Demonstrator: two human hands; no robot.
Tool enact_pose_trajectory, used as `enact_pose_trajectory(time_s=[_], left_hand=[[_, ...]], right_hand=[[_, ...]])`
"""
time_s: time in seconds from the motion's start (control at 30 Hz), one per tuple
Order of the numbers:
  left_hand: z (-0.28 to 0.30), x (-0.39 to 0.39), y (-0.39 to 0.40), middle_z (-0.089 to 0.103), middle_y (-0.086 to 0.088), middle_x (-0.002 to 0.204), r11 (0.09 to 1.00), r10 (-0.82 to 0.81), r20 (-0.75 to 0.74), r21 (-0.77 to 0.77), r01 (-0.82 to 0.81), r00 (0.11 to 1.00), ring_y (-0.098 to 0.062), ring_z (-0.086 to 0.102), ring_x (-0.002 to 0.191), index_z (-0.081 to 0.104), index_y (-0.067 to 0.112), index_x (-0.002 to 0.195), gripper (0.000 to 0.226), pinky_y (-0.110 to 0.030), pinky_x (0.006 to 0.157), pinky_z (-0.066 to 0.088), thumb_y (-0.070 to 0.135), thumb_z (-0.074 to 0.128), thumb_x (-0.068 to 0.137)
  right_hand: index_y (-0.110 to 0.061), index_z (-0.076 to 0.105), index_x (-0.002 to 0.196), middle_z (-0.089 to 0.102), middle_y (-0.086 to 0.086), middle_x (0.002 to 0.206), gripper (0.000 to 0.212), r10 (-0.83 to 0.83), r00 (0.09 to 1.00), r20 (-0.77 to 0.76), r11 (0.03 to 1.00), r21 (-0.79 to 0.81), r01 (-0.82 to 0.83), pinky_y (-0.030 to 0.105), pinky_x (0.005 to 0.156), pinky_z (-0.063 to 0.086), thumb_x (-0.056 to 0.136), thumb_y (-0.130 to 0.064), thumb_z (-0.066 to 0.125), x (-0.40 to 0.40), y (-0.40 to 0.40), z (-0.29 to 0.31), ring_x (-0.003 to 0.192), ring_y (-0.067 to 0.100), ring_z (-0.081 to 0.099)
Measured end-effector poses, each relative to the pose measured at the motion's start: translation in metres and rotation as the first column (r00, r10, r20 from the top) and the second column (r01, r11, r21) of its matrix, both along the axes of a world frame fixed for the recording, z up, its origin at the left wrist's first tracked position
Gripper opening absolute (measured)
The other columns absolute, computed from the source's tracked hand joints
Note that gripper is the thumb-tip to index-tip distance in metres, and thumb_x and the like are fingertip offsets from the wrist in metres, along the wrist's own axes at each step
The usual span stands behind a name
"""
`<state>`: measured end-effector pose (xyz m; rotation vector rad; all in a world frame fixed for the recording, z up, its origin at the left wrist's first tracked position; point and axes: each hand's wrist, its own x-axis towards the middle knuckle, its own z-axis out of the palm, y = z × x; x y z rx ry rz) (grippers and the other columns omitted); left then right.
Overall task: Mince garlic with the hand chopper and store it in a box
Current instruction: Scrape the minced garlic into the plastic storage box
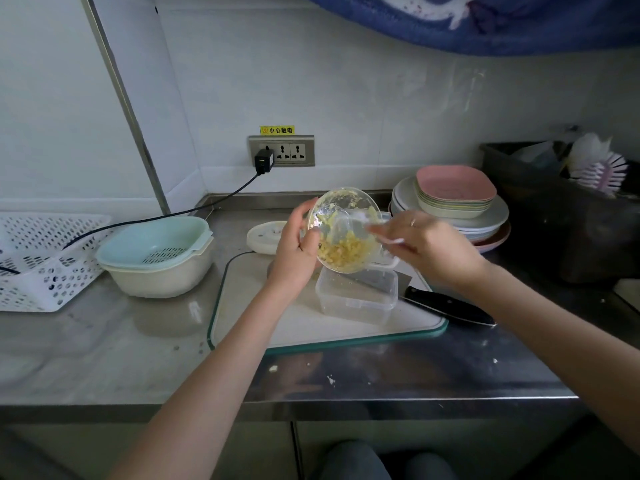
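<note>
left hand (pixel 294 247) grips tilted chopper bowl (pixel 343 230); right hand (pixel 426 247) pinches spoon (pixel 363 221).

A kitchen: steel counter (pixel 138 358), stacked plates (pixel 485 220), colander (pixel 156 244), cutting board (pixel 311 327), knife (pixel 446 306).

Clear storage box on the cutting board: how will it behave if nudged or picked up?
The clear box looks thin-walled, empty plastic, so probably light and slightly flexible. It sits flat on the smooth cutting board, so a nudge likely slides it rather than tips it. Its glossy walls may be slippery to grip.
</note>
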<state>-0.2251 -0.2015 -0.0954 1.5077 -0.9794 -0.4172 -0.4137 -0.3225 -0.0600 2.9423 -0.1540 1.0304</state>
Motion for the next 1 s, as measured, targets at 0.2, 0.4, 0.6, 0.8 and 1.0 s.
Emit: enact_pose_trajectory(time_s=[0.2,0.4,0.6,0.8,1.0], left_hand=[[-0.001,-0.009,0.003,0.053,0.006,0.126,0.985,0.062,0.035,-0.164,-0.055,0.997,-0.017,0.059,0.109,0.044,0.032,0.133,0.05,-0.052,0.088,0.053,0.028,0.039,0.083],[-0.013,-0.009,-0.003,0.049,0.0,0.131,0.98,0.085,0.121,-0.187,-0.061,0.989,-0.019,0.054,0.11,0.04,0.027,0.138,0.056,-0.048,0.097,0.046,0.024,0.039,0.082],[-0.018,-0.013,-0.008,0.046,-0.001,0.135,0.971,0.091,0.164,-0.233,-0.051,0.982,-0.017,0.044,0.126,0.036,0.036,0.134,0.053,-0.049,0.106,0.038,0.018,0.037,0.084],[-0.017,-0.011,-0.006,0.045,0.001,0.137,0.97,0.078,0.169,-0.241,-0.036,0.982,-0.022,0.046,0.124,0.035,0.035,0.134,0.053,-0.048,0.107,0.037,0.016,0.035,0.085],[-0.017,-0.013,-0.011,0.048,-0.002,0.133,0.965,0.094,0.154,-0.259,-0.051,0.984,-0.025,0.052,0.114,0.037,0.031,0.137,0.054,-0.046,0.102,0.042,0.016,0.035,0.085]], right_hand=[[-0.007,0.072,0.107,0.067,0.01,0.08,0.029,-0.01,0.999,0.047,0.993,-0.121,0.015,0.03,0.05,0.054,0.084,-0.021,0.06,-0.006,0.007,-0.012,0.068,0.027,0.066],[-0.006,0.068,0.115,0.068,0.01,0.085,0.033,-0.082,0.984,0.157,0.996,-0.005,0.084,0.033,0.059,0.055,0.085,-0.015,0.059,-0.008,0.004,-0.013,0.075,0.029,0.066],[-0.006,0.076,0.093,0.064,0.006,0.062,0.022,-0.087,0.996,-0.012,0.982,0.169,0.087,0.025,0.049,0.046,0.076,-0.016,0.064,0.001,0.031,-0.034,0.052,0.011,0.056],[0.0,0.068,0.069,0.074,0.009,0.088,0.018,-0.233,0.952,0.197,0.935,0.316,0.163,0.005,0.048,0.033,0.085,-0.005,0.064,0.01,0.014,-0.006,0.05,0.001,0.056],[-0.013,0.073,0.108,0.069,0.014,0.072,0.021,-0.143,0.989,0.03,0.89,0.442,0.115,0.028,0.06,0.046,0.089,-0.013,0.063,0.012,0.029,-0.035,0.056,0.016,0.059]])
